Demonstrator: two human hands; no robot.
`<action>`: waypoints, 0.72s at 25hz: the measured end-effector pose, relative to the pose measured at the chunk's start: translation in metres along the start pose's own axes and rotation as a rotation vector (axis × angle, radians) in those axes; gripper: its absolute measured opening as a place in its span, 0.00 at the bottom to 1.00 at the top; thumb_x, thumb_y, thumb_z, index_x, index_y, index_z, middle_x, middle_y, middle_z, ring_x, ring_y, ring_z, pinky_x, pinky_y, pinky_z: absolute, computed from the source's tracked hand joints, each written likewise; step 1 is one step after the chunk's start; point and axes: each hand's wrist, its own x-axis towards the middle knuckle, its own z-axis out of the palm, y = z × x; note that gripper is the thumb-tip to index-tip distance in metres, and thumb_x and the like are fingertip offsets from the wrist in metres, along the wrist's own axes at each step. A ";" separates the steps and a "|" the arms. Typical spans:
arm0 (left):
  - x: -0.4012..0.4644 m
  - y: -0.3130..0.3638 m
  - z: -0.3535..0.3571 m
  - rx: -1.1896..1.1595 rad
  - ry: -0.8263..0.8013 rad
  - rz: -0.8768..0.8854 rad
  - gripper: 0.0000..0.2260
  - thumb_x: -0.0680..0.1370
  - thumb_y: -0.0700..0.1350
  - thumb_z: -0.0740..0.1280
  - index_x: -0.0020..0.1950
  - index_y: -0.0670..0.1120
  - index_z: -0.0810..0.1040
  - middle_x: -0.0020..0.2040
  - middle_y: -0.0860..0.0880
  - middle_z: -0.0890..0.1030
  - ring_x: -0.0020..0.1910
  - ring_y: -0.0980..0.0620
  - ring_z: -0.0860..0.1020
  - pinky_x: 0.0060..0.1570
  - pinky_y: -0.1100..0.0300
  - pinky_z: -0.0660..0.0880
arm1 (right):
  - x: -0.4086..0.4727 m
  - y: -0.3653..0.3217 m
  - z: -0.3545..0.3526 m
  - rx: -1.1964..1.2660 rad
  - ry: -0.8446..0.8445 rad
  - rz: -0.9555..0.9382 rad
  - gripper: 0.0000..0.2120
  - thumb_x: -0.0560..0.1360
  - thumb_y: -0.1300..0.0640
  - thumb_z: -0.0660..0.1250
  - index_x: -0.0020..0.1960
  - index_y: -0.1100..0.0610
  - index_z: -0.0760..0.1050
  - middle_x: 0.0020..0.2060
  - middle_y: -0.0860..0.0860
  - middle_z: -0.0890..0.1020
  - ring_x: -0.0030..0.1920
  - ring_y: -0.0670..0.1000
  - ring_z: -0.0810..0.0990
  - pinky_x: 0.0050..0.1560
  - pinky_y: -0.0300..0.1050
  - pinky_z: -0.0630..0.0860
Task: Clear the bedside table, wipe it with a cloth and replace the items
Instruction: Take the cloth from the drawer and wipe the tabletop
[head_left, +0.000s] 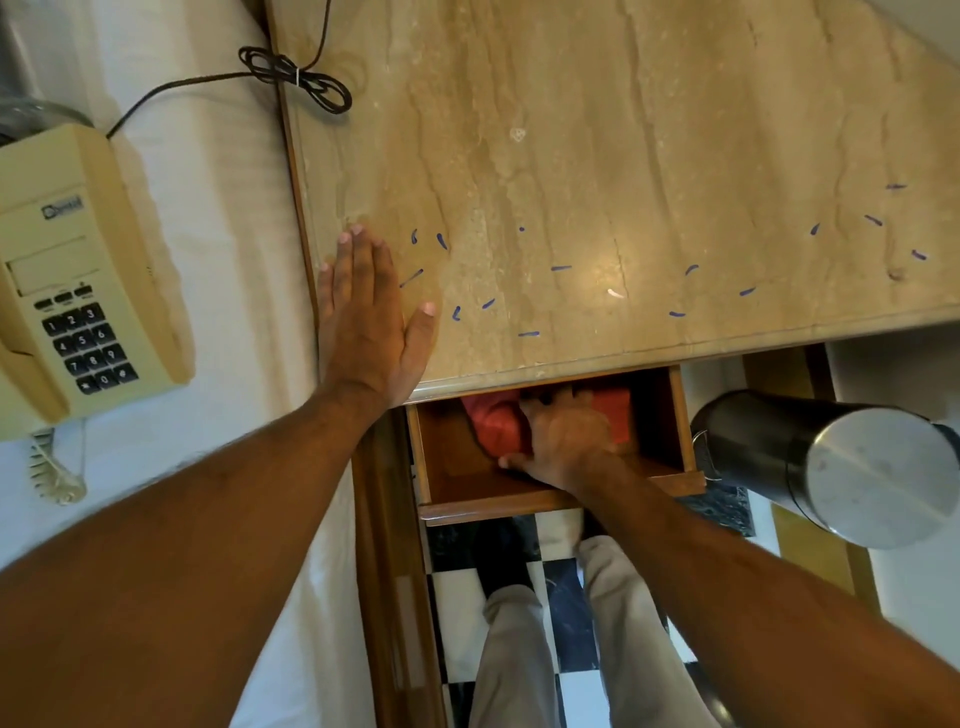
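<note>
The bedside table has a beige marble top with short blue pen marks across its near part. My left hand lies flat and open on the top's near left corner. Under the front edge a wooden drawer stands pulled out. Inside it lies a red cloth, and my right hand is closed on that cloth. A beige push-button telephone rests on the white bed at the left; its dark cord runs in a tied loop onto the table's far left edge.
A black and steel cylindrical bin stands at the right of the drawer. Below are a black-and-white checkered floor and my grey-trousered legs. The white bed borders the table's left side.
</note>
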 end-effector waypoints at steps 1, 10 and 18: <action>0.000 0.000 0.001 -0.001 -0.003 0.000 0.35 0.80 0.57 0.54 0.79 0.35 0.57 0.82 0.35 0.53 0.82 0.38 0.50 0.79 0.41 0.45 | 0.010 -0.008 0.004 -0.044 0.000 0.034 0.37 0.72 0.35 0.70 0.75 0.46 0.61 0.63 0.60 0.74 0.60 0.63 0.75 0.47 0.51 0.79; 0.001 -0.001 -0.001 0.039 -0.012 -0.003 0.36 0.80 0.59 0.52 0.79 0.35 0.57 0.81 0.35 0.55 0.81 0.37 0.52 0.79 0.39 0.49 | -0.115 0.032 -0.066 0.414 0.627 -0.030 0.20 0.73 0.54 0.62 0.64 0.50 0.75 0.52 0.50 0.82 0.49 0.55 0.79 0.47 0.47 0.77; 0.001 0.000 0.001 0.044 -0.010 0.004 0.36 0.81 0.59 0.52 0.79 0.34 0.56 0.81 0.34 0.54 0.82 0.37 0.50 0.79 0.39 0.48 | -0.023 0.036 -0.161 0.224 0.556 0.221 0.25 0.82 0.57 0.57 0.78 0.58 0.62 0.75 0.62 0.69 0.70 0.63 0.70 0.66 0.56 0.70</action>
